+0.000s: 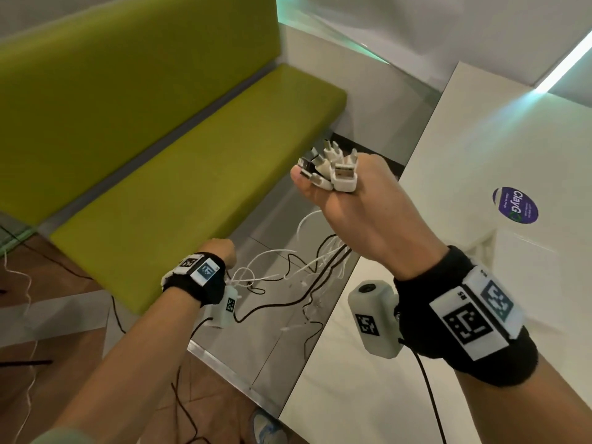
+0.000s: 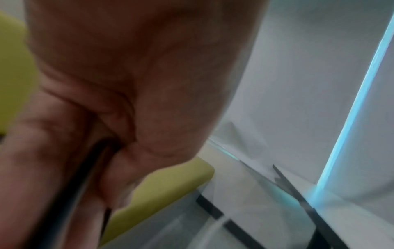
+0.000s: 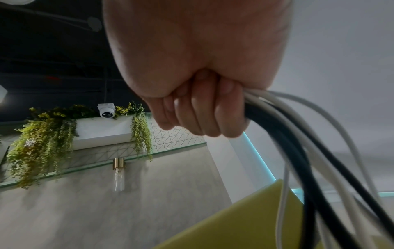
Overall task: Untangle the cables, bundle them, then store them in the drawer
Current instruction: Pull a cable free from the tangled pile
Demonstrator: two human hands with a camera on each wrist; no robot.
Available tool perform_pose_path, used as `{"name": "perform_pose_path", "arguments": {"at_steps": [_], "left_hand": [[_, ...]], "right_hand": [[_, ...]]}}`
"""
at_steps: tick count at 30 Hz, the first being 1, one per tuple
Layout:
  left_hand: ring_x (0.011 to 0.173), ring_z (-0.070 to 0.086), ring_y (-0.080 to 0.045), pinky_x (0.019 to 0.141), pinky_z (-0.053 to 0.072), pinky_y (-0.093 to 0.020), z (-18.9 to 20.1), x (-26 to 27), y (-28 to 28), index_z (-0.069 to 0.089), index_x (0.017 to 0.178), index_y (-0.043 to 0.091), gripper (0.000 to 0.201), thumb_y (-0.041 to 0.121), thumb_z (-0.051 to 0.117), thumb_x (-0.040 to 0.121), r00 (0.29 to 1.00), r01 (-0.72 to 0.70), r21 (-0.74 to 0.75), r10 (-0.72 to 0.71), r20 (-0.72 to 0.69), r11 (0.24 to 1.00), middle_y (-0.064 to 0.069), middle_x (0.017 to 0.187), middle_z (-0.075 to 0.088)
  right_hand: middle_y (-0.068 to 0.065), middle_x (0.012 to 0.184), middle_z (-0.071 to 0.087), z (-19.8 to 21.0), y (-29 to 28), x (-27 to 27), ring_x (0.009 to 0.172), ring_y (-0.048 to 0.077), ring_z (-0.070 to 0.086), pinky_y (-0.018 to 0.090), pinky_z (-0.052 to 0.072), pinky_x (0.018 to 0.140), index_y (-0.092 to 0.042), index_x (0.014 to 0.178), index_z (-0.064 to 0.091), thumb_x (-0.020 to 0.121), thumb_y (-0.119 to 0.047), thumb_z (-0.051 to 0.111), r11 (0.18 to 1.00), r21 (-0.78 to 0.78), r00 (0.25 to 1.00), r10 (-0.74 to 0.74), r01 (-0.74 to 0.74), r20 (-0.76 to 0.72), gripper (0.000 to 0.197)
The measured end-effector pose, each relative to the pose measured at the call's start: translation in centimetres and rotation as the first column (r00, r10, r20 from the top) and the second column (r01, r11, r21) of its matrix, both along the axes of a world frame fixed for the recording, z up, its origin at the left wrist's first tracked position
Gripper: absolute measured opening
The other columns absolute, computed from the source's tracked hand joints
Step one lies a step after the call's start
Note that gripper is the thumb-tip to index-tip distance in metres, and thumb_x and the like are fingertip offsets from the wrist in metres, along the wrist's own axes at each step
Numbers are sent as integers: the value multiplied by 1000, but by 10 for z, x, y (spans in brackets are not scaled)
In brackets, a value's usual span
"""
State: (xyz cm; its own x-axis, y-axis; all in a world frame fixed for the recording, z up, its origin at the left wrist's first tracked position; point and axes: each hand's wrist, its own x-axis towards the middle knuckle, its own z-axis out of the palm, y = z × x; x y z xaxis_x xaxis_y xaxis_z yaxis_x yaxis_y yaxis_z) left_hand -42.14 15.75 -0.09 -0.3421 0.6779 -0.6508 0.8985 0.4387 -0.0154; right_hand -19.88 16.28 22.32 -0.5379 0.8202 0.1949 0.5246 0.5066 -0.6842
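Note:
My right hand (image 1: pixel 349 193) is raised in front of me, its fingers curled round a bunch of white and black cables (image 3: pixel 298 131). Several white USB plugs (image 1: pixel 333 168) stick out above the fist. The cables (image 1: pixel 307 270) hang down from the fist in loose loops towards the floor and run across to my left hand (image 1: pixel 221 248), which is lower and to the left. In the left wrist view the left hand's fingers (image 2: pixel 53 143) are curled round a dark cable (image 2: pixel 85 168). No drawer is in view.
A yellow-green padded bench (image 1: pixel 198 161) runs along the left. A white table (image 1: pixel 480 161) with a purple sticker (image 1: pixel 515 205) stands at the right, above grey tiled floor (image 1: pixel 272 341). Thin black wires trail over the wooden floor (image 1: pixel 57 277) at the left.

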Motion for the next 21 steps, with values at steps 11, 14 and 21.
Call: {"name": "perform_pose_path", "arguments": {"at_steps": [11,14,21], "left_hand": [[85,69,-18,74,56,-23,5,-82,3,57,112,-1,30,-6,31,99,-5,-874,-66,-126,992,-482,-21,129,53],[91,66,-22,73,57,-22,-15,-94,-6,60,104,-2,29,-11,33,97,-99,-931,-81,35,994,-355,-22,128,55],[84,61,-26,73,45,-31,-90,-71,-36,72,108,10,50,-12,34,83,672,-729,454,413,614,512,-12,107,65]], "right_hand": [[6,65,56,-10,6,11,57,21,49,30,36,50,-7,69,50,98,-37,47,988,-103,982,-95,112,161,41],[6,67,56,-9,9,13,58,21,49,24,33,48,-7,74,50,97,-36,45,983,-81,963,-142,164,228,38],[5,72,59,-8,9,12,64,21,53,26,41,56,-9,80,59,97,-36,46,980,28,959,-198,196,201,35]]}}
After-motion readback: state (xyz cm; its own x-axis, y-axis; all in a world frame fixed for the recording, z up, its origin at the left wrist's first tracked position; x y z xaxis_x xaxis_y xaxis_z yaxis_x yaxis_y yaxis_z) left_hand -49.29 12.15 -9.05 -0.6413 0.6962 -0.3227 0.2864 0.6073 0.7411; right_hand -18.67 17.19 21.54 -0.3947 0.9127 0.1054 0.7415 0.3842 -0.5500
